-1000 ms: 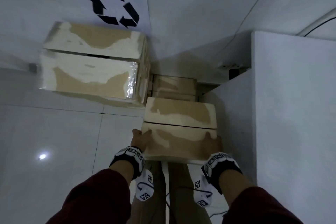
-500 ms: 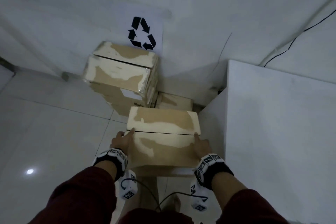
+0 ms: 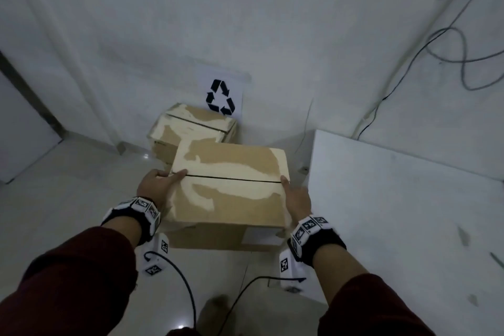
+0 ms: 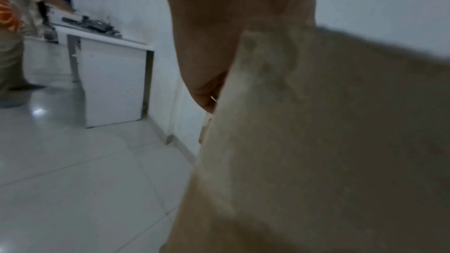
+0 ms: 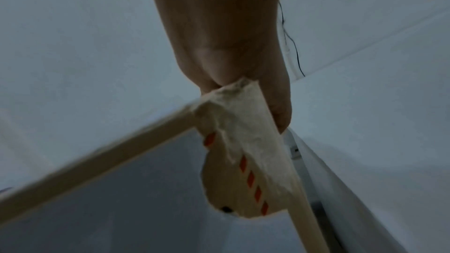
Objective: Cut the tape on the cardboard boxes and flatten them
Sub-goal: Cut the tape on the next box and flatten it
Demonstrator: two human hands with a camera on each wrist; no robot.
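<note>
A brown cardboard box point(image 3: 229, 188) with pale torn patches hangs level between the left hand point(image 3: 158, 185) and right hand point(image 3: 297, 199). Its closed top seam runs from grip to grip. A second box point(image 3: 191, 128) sits just beyond the grip.

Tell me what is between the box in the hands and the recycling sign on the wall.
A second cardboard box stands there, behind the held box and below the recycling sign. The head view shows it.
</note>
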